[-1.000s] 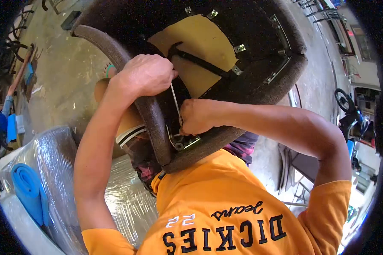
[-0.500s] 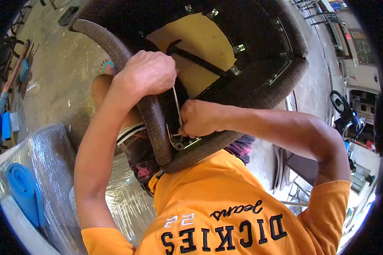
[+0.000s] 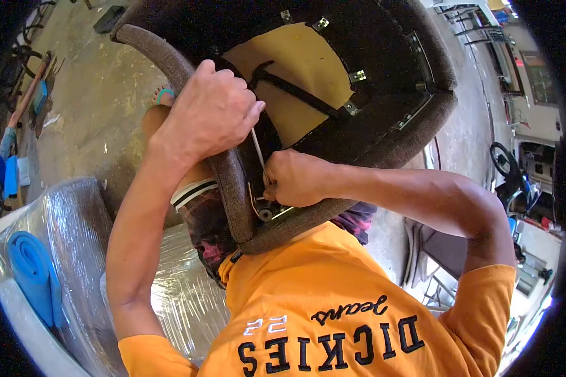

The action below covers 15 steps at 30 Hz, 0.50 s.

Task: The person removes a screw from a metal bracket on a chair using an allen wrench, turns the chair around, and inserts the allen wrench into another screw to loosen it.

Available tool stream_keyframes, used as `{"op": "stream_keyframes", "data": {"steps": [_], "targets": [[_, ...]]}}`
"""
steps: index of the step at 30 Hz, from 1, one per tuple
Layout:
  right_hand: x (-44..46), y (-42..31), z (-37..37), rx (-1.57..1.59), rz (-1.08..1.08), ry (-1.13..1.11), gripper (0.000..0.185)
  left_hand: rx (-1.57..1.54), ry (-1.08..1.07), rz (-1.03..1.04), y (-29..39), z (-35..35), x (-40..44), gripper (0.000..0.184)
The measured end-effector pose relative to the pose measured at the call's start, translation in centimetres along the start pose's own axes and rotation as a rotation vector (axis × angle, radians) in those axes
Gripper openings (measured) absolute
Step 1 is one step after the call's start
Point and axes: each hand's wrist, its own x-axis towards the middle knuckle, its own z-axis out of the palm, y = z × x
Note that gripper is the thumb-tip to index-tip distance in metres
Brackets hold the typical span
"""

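Observation:
My left hand [image 3: 217,113] is closed in a fist around the top of a screwdriver [image 3: 258,149], its handle hidden inside. The thin metal shaft slants down to my right hand [image 3: 295,178], whose fingers are pinched at its lower end. Whether they also hold a screw is hidden. Just beside those fingers, a metal bracket with a round black roller [image 3: 266,215] sits in the corner of a dark brown upholstered seat part [image 3: 383,141]. This part lies against my lap, its underside facing up. A black bar [image 3: 299,94] crosses its tan panel [image 3: 302,56].
Several small metal clips [image 3: 357,76] line the panel's edge. Plastic-wrapped furniture [image 3: 75,232] and a rolled blue mat [image 3: 30,267] stand at lower left. Another person's arm [image 3: 12,122] shows at far left. Metal frames and furniture line the right side.
My left hand has turned on the screwdriver, its knuckles rolling upward and thumb now showing at the right. My right hand stays at the bracket. The view has shifted slightly.

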Motion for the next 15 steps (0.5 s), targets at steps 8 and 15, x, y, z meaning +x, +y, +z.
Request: {"op": "stream_keyframes", "data": {"steps": [8,15], "targets": [[-1.1,0.4,-0.7,-0.272,-0.302,-0.02,0.02,-0.15,0.146,0.001,3.6,-5.0,-2.2,0.029],[-2.8,0.2,-0.8,-0.236,-0.437,0.084,0.027,0.02,-0.104,-0.204,17.6,-10.1,-8.1,0.025]]}}
